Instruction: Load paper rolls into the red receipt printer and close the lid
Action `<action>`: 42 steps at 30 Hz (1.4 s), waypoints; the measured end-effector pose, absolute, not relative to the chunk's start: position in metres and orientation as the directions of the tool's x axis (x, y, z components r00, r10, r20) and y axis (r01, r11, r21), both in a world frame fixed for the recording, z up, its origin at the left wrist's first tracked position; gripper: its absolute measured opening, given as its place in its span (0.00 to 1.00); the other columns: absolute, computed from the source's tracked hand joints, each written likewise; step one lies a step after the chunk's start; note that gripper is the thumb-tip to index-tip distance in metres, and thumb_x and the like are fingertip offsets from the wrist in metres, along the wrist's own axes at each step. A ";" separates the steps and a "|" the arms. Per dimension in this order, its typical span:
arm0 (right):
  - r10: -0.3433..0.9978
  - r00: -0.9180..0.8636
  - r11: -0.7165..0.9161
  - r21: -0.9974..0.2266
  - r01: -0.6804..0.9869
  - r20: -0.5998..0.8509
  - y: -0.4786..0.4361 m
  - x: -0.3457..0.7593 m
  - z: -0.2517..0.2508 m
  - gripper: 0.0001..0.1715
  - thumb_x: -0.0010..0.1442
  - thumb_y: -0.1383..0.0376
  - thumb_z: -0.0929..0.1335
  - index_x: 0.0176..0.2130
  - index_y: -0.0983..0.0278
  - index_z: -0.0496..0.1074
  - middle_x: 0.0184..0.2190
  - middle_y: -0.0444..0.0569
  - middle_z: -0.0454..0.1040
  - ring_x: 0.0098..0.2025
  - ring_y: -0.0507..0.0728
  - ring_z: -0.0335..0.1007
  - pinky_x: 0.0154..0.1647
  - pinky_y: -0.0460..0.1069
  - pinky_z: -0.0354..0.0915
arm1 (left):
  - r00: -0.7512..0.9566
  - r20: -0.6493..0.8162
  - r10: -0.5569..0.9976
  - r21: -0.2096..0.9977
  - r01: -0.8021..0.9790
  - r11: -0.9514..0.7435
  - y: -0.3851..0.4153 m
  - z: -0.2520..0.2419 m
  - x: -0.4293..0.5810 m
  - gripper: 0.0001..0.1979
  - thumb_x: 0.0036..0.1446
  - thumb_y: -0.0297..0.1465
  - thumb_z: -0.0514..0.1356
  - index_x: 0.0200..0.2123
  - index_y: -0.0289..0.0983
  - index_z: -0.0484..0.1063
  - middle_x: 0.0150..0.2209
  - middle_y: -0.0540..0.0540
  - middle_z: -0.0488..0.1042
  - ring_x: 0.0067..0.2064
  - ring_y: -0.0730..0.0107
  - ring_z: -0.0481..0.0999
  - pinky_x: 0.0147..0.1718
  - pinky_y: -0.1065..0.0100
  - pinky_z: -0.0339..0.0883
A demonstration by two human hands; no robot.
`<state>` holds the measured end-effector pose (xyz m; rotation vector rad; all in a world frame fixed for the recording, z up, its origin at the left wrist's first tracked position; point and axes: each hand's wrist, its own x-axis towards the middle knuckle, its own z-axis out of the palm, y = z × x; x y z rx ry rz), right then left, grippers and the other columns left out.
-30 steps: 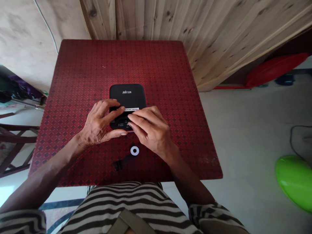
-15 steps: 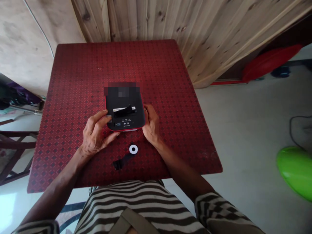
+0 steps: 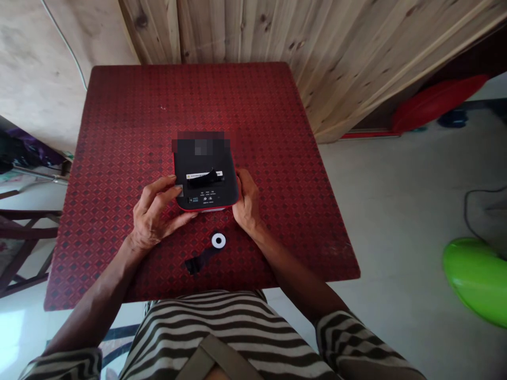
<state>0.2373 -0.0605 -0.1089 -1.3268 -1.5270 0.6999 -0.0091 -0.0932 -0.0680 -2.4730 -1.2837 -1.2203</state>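
Observation:
A boxy black device with red sides (image 3: 216, 158), perhaps a label printer, lies on the table with small printed symbols near its front edge. A strip of black ribbon (image 3: 202, 180) sticks up from the slot in its top, partly over a white label. My left hand (image 3: 154, 214) is at its left front corner, fingers bent against the left edge by a small grey piece (image 3: 179, 190) and thumb along the front. Wrapped round the right side is my right hand (image 3: 246, 203), its fingertips hidden. Nearer my body lies a white-ringed spool (image 3: 218, 240) with a black ribbon tail.
The square table (image 3: 127, 111) has a red patterned cover and stands near a wooden plank wall (image 3: 253, 31). A dark wooden chair (image 3: 27, 232) is at the left. On the right are a bright green rounded object (image 3: 475, 279) and a red one (image 3: 439, 100).
Both hands keep their places on the black device. The view has shifted slightly; nothing else has visibly moved.

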 end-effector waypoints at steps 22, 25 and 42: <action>0.920 0.111 0.302 -0.861 0.409 0.375 -0.057 0.243 -0.107 0.16 0.75 0.57 0.62 0.46 0.59 0.76 0.43 0.50 0.82 0.46 0.57 0.79 0.49 0.53 0.72 | 0.310 0.664 0.681 0.385 0.639 -0.666 -0.091 -0.064 -0.008 0.27 0.58 0.42 0.75 0.56 0.41 0.72 0.55 0.42 0.75 0.54 0.59 0.80 0.52 0.58 0.80; 0.862 0.122 0.362 -0.765 0.532 0.492 -0.052 0.250 -0.078 0.13 0.75 0.58 0.65 0.47 0.57 0.78 0.44 0.49 0.83 0.46 0.58 0.79 0.50 0.55 0.74 | 0.311 0.676 0.668 0.372 0.640 -0.673 -0.093 -0.067 -0.007 0.29 0.60 0.40 0.74 0.60 0.40 0.70 0.54 0.41 0.76 0.55 0.59 0.80 0.54 0.59 0.80; 0.708 -0.684 0.673 -0.123 0.729 -0.179 0.014 0.197 0.010 0.11 0.68 0.73 0.71 0.48 0.67 0.81 0.48 0.59 0.84 0.50 0.63 0.81 0.49 0.54 0.69 | 0.319 0.675 0.665 0.366 0.638 -0.677 -0.096 -0.077 -0.005 0.31 0.64 0.40 0.70 0.65 0.39 0.65 0.55 0.39 0.76 0.56 0.60 0.81 0.56 0.61 0.80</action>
